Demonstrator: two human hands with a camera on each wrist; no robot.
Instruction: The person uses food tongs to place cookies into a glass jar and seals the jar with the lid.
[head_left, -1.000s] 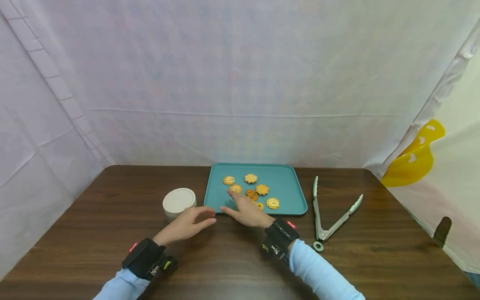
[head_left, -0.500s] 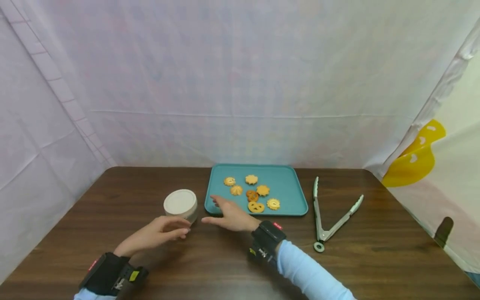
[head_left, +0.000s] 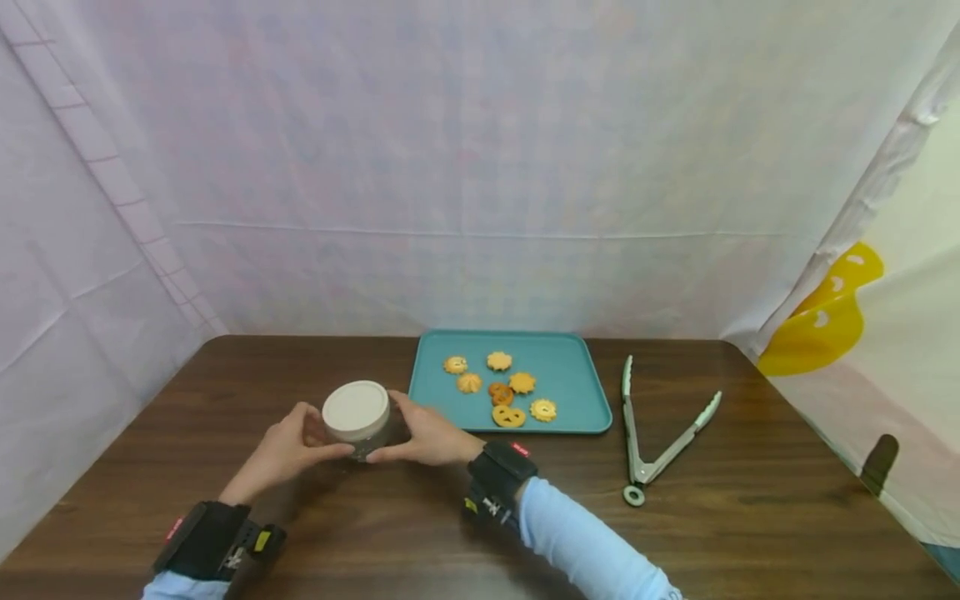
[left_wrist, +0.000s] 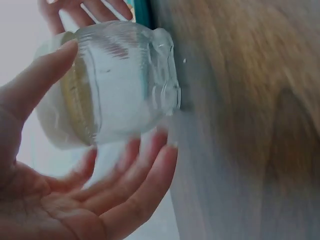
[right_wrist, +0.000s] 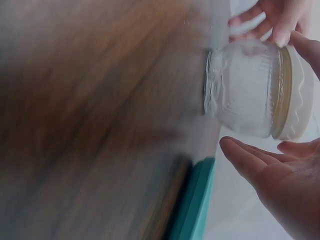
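A clear glass jar (head_left: 369, 444) with a white lid (head_left: 356, 408) stands upright on the table, left of the tray. On its left side is my left hand (head_left: 281, 450), the thumb reaching the front near the lid and the fingers spread around the side. My right hand (head_left: 433, 437) flanks the other side, its thumb at the front. Both wrist views show the thumbs at the lid end of the glass (left_wrist: 120, 75). In the right wrist view the fingers of my right hand (right_wrist: 280, 172) lie apart from the jar. No contents show through the glass.
A teal tray (head_left: 562, 358) at the back of the wooden table (head_left: 420, 533) carries several cookies, such as a flower-shaped one (head_left: 499, 361), and pretzels, one nearest its front edge (head_left: 508, 416). Spread metal tongs (head_left: 637, 467) lie to the right. A pale curtain (head_left: 465, 183) hangs behind.
Both hands have moved left, away from the tray, to either side of the jar. The right hand no longer covers the cookies and pretzels. Jar, tray and tongs keep their places.
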